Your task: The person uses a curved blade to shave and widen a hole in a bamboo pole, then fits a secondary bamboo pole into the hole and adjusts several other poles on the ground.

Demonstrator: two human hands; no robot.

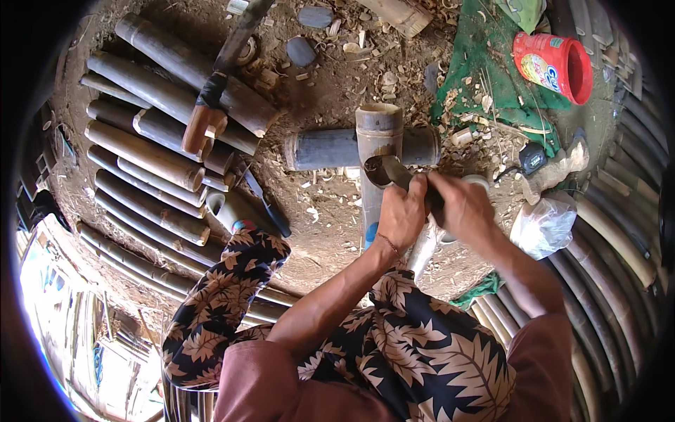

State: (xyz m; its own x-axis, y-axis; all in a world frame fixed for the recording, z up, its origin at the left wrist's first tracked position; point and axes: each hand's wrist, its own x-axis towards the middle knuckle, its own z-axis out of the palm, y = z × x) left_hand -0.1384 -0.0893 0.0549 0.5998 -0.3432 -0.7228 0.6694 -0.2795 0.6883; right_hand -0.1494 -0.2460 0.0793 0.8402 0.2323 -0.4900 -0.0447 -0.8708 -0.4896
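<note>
- A person seated on the dirt floor (330, 91) works a bamboo section (376, 151) that stands propped across a darker bamboo log (320, 149) lying crosswise beneath it.
- The left hand (402, 214) has its fingers closed around the handle of a curved blade (385, 170); the right hand (460, 205) is clenched just beside it on the same tool, and the handle itself is hidden under both fists.
- The blade's hooked tip sits against the side of the bamboo section; whether it has bitten into the wood cannot be told.
- The lower end of the section disappears behind the left wrist and a leaf-patterned trouser leg (225, 295).
- Split bamboo lengths (151, 158) lie stacked to the left, with a machete (225, 63) resting on them, its tip cut off at the top edge.
- To the right, a red plastic tub (555, 65) lies on its side on green netting (485, 70), near a white plastic bag (545, 225).
- The edges of the scene fall into dark, bent blur.
</note>
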